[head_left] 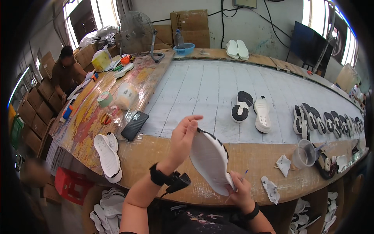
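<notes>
A white shoe sole with black tread along its edge [208, 158] is tilted up in front of me, its smooth white side toward me. My right hand [241, 193] grips its lower end, with a thin pen-like stick with a blue tip [246, 172] between the fingers. Beside the upper end is my left hand [182, 142], fingers stretched out and thumb near them; it seems to touch the sole's edge without wrapping round it. On the white sheet ahead lie a black-and-white sole [241, 106] and a white sole with holes [262, 115].
Several soles [311, 119] stand in a row at the right. A clear plastic cup [304, 154] and crumpled paper [270, 190] lie nearer. At left are a white sole pair [107, 156], a black phone [134, 125] and a jar [106, 100]. A person [68, 72] sits at far left.
</notes>
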`<state>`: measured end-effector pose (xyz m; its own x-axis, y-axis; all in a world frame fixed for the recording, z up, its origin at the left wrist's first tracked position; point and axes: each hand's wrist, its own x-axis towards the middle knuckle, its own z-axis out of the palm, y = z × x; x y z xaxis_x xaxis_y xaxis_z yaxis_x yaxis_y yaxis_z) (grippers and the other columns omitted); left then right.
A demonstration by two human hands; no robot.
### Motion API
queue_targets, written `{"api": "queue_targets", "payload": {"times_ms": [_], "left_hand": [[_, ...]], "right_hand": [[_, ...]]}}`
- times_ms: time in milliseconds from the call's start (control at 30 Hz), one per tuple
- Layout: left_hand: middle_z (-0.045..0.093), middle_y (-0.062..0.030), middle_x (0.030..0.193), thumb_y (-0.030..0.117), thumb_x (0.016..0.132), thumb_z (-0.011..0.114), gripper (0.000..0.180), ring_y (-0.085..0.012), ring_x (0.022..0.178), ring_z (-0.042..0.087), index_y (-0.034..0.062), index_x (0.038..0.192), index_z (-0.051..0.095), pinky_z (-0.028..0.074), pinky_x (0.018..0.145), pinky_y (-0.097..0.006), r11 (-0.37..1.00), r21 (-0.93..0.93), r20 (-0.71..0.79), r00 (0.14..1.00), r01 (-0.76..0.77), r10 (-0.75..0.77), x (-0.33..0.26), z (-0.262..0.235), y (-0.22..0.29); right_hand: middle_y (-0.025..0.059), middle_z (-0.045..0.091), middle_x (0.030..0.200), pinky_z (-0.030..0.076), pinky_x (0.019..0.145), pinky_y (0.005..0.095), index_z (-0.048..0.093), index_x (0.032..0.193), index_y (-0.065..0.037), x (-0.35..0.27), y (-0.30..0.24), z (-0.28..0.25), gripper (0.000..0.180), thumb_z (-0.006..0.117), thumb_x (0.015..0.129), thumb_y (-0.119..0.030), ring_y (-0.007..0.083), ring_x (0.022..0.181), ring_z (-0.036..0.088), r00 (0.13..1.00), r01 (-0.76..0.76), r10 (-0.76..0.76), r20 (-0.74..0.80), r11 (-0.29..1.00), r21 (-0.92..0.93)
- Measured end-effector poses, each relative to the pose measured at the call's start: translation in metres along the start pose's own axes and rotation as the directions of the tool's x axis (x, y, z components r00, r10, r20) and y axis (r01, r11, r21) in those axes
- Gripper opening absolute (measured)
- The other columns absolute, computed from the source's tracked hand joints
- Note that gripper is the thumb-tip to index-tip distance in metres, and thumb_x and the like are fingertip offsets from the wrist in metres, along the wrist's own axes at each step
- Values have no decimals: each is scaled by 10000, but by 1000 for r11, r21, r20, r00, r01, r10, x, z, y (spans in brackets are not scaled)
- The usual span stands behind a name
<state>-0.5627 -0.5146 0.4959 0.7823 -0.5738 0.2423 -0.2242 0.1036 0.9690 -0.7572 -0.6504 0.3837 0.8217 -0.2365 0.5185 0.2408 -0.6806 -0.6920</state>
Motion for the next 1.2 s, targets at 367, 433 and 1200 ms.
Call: {"api": "queue_targets", "payload": {"times_ms": [367, 433, 1200], "left_hand": [[422, -95, 1220, 144, 888, 499, 461, -165, 1118, 419, -8, 1272, 295, 367, 925, -291, 911, -393, 94, 991, 123, -93, -47, 51, -17], [449, -101, 1194, 160, 897, 480, 432, -164, 1086, 455, -3, 1257, 305, 398, 897, -293, 853, -505, 3, 988, 136, -156, -66, 67, -30], [522, -99, 1150, 220, 832, 582, 583, -164, 1034, 506, 49, 1324, 320, 414, 822, -278, 749, 536, 549, 513, 390, -660, -23, -26, -83]], "right_hand": [[43, 559, 1036, 424, 776, 229, 416, 1240, 14, 23, 1, -4, 457, 548, 851, -187, 98, 912, 535, 760, -589, 418, 497, 123, 799], [73, 552, 1087, 426, 813, 252, 381, 1260, 23, 31, 4, 1, 535, 596, 820, -191, 132, 961, 536, 784, -583, 481, 392, 356, 730], [104, 636, 906, 480, 679, 249, 578, 1055, -10, 53, 72, -34, 256, 546, 801, -17, 142, 780, 618, 824, -470, 565, 47, 634, 614]]}}
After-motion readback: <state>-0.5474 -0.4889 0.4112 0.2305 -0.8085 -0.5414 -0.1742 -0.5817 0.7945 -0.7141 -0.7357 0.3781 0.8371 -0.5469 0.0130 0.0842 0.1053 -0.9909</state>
